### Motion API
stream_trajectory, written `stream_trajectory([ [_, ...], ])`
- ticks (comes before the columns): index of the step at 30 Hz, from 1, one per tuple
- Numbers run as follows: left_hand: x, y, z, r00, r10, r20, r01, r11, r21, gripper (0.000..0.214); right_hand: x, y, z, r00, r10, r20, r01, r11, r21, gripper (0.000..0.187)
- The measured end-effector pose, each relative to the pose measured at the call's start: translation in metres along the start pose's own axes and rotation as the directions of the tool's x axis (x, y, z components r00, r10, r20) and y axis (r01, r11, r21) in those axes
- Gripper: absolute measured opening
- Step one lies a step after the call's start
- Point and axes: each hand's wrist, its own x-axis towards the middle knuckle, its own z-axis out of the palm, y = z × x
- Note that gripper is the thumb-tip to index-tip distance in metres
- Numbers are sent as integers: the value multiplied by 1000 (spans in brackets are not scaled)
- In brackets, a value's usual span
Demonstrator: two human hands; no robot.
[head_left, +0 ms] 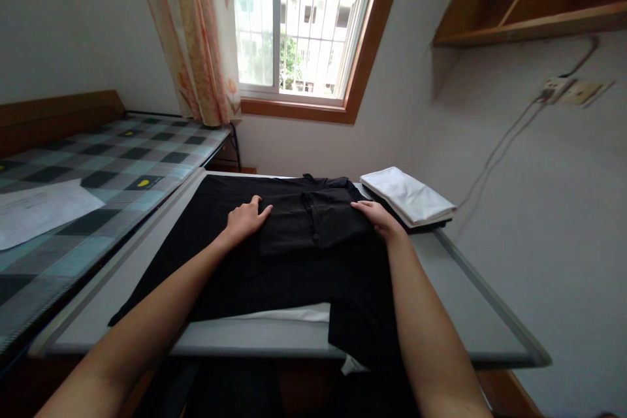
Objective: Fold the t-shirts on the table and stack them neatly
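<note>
A black T-shirt (225, 287) lies spread over the table, one sleeve hanging past the front edge. On top of it rests a smaller folded black garment (289, 225) with a dark seam or strap down its middle. My left hand (245, 219) lies at the folded garment's left edge, thumb and forefinger apart, the other fingers bent. At the opposite edge, my right hand (375, 214) has its fingers together, pinching the folded garment near its upper right corner. A strip of white cloth (304, 312) shows from under the T-shirt at the front.
A stack of folded clothes (409, 196), white on top and black below, sits at the table's back right. To the left is a bed with a checked mattress (122, 157) and papers (44, 209). Cords hang from a wall socket (558, 88) on the right.
</note>
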Motion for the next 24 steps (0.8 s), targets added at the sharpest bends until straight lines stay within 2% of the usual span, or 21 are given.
stream_trajectory([
  [4, 7, -2, -2, 998, 5, 61, 12, 964, -267, 57, -7, -10, 5, 993, -42, 111, 22, 984, 178, 21],
  [7, 10, -3, -7, 981, -47, 187, 139, 844, -518, 52, -15, -18, 13, 984, -39, 175, 3, 979, 204, 33],
  [10, 10, -5, -12, 967, -62, 246, 211, 732, -647, 49, -21, -21, 23, 975, -92, 202, 48, 976, 211, 42],
  [14, 13, -11, -10, 960, 46, 276, 166, 700, -694, 54, -21, -17, 32, 958, -145, 248, 95, 975, 201, 56],
  [18, 15, -14, -5, 956, 144, 255, 76, 719, -691, 65, -13, -12, 30, 975, -113, 192, 80, 982, 172, 65],
  [21, 14, -13, -4, 965, 146, 218, 45, 726, -686, 64, -6, -5, 20, 987, -26, 162, 7, 993, 116, 51],
  [24, 14, -12, -4, 973, 118, 201, 57, 717, -695, 62, 1, 5, 9, 998, 1, 58, 0, 999, -33, 29],
])
